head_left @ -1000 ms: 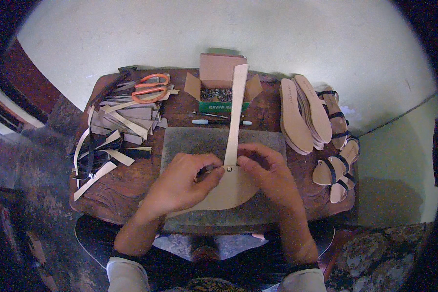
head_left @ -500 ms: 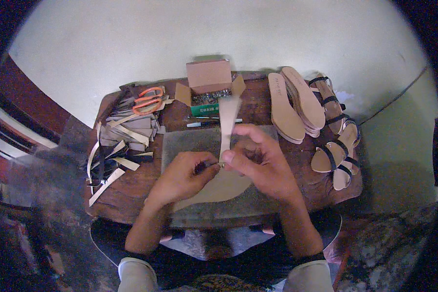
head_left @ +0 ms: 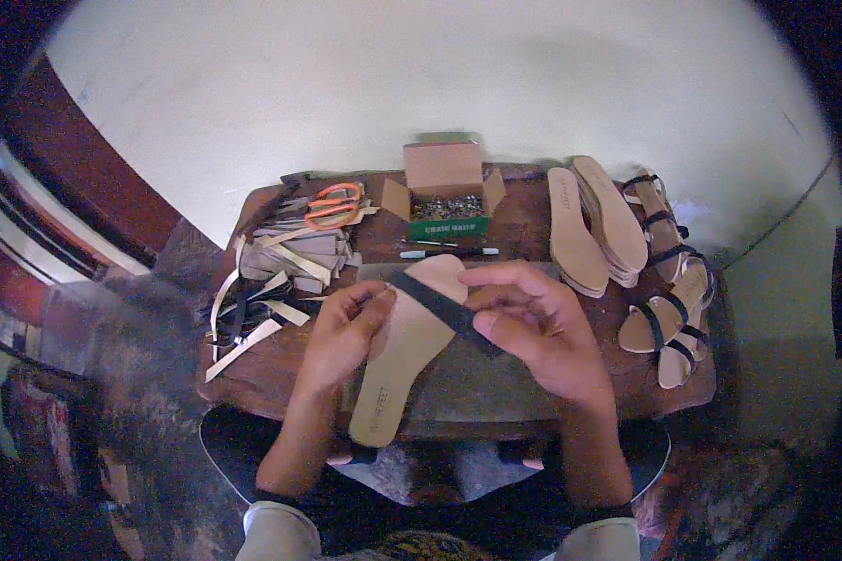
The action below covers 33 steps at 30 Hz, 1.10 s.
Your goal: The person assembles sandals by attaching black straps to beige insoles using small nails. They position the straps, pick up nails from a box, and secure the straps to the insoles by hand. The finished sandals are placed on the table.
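Observation:
A dark strap (head_left: 435, 304) runs diagonally over a tan shoe insole (head_left: 400, 360), held between my two hands. My left hand (head_left: 351, 327) pinches the strap's upper-left end near the insole's left edge. Toward the lower-right end, my right hand (head_left: 538, 327) grips the strap between thumb and fingers, its index finger stretched out beside the insole's wide toe end. The insole lies tilted, its narrow heel end nearest me. Whether the strap touches it, I cannot tell.
A grey mat (head_left: 482, 393) lies on the wooden table (head_left: 524, 224). Behind are a pen (head_left: 449, 252) and an open box (head_left: 449, 227) of small metal pieces. Orange-handled scissors (head_left: 334, 206) rest on strap pieces (head_left: 299, 248) at left. Stacked insoles (head_left: 578, 234) and strapped sandals (head_left: 664, 313) occupy the right.
The strap, earlier upright with its pale side showing and my hands close together, now shows its dark side and stretches across the insole. My hands have moved apart. The view has shifted.

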Motion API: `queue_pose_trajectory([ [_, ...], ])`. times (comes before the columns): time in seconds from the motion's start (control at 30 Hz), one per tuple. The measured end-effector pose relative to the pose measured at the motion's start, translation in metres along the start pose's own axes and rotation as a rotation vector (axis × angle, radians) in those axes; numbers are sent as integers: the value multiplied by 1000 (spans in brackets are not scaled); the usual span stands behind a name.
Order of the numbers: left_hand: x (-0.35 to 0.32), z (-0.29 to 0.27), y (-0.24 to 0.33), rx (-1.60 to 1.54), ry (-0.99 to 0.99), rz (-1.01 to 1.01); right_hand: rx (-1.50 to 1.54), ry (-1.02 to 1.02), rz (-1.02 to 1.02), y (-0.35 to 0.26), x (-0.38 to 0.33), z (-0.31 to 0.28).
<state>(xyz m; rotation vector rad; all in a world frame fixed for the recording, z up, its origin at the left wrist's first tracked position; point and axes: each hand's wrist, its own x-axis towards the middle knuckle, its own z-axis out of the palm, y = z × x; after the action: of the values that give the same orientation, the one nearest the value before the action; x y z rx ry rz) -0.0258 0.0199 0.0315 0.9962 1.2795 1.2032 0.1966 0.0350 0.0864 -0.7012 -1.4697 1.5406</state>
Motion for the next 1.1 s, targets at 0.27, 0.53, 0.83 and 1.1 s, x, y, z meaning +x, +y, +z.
queue_pose_trajectory([
  [0.27, -18, -4, -5, -258, 173, 85, -375, -174, -87, 11, -1, 3],
  [0.53, -19, -2, -21, -261, 213, 81, -472, -147, -97, 10, 0, 10],
  [0.83, -17, -4, -27, -383, 203, 164, -1026, 139, -443, 24, 10, 7],
  [1.1, -10, -2, -30, -489, 319, 236, -763, 44, -206, 24, 1, 22],
])
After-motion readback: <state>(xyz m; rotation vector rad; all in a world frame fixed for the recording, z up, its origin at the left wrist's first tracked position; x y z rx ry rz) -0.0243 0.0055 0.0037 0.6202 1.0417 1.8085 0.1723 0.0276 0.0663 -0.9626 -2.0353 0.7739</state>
